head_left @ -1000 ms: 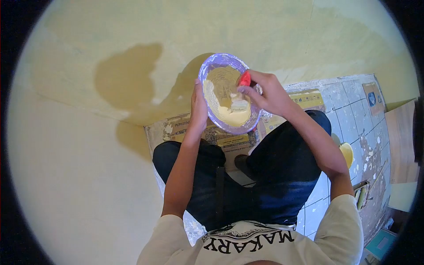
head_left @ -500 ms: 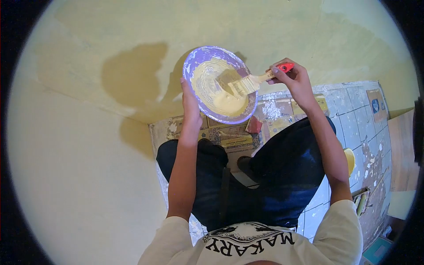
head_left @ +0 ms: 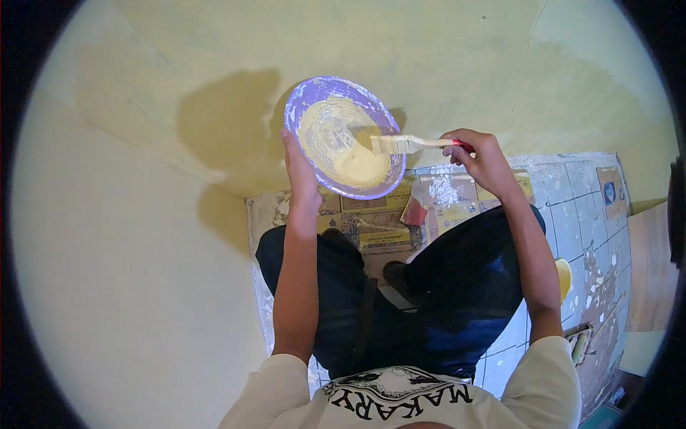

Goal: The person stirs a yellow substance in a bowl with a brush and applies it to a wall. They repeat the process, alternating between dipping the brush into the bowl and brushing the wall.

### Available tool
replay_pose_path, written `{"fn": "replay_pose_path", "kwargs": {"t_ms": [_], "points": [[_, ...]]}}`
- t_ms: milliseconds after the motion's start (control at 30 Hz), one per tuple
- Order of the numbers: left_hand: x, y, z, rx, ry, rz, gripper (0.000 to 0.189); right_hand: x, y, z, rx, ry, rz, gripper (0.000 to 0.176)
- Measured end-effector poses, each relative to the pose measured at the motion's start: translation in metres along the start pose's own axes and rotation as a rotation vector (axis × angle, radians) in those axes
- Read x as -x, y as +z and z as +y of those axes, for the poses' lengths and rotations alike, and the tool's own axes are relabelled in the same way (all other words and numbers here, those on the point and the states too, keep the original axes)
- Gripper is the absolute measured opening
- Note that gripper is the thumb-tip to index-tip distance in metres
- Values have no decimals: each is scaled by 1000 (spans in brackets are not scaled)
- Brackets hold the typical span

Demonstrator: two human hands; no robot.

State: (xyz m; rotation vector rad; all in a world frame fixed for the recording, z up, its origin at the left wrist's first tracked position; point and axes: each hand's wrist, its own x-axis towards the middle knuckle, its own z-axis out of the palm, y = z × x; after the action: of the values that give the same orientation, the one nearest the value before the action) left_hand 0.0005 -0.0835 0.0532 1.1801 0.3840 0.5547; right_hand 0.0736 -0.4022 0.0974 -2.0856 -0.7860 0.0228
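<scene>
Paintbrush (head_left: 421,143) and bowl (head_left: 294,111) have both shifted a little since the earlier frame: in the head view the bowl sits slightly further to the left, and the brush, whose handle slanted upward, now lies nearly level. Its bristles (head_left: 388,144) reach across the bowl's right rim, with their tips over the inside, so the brush is now less deep over the bowl; whether they touch the paint cannot be told. The right hand (head_left: 486,161) is a bit lower than it was, pinching the red end of the handle between thumb and fingers. The left hand (head_left: 301,175) supports the bowl from its left side, palm against the outside, though most of its fingers are hidden behind it. The purple bowl is tilted, its opening facing the camera, and holds pale yellow paint (head_left: 361,168), pooled low and to the right; thinner streaks coat the wall above, and whitish smears mark the rim. Below the bowl, a red piece (head_left: 414,213) rests on flattened cardboard (head_left: 382,238). Further right, beyond the knee, a yellow rounded thing (head_left: 564,279) shows in part on the tiled floor (head_left: 568,214); what it contains, if anything, cannot be seen.
</scene>
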Motion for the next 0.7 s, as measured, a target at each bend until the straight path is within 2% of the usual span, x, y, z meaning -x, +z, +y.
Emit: {"fn": "replay_pose_path", "kwargs": {"t_ms": [133, 200, 367, 533, 633, 700], "points": [[-2, -9, -3, 4, -45, -15, 73, 1, 6, 1, -106, -12, 52, 16], [0, -9, -5, 6, -54, -21, 73, -1, 6, 9, -4, -12, 10, 15], [7, -4, 7, -5, -67, 34, 72, 4, 8, 12, -59, 4, 22, 15], [7, -5, 12, 2, -34, -9, 70, 0, 11, 4, -66, 3, 25, 15], [7, -2, 12, 1, -27, -13, 70, -2, 9, 1, 42, -71, 48, 17], [8, -3, 13, -17, -28, -5, 70, 1, 10, -5, -51, 1, 47, 16]]}}
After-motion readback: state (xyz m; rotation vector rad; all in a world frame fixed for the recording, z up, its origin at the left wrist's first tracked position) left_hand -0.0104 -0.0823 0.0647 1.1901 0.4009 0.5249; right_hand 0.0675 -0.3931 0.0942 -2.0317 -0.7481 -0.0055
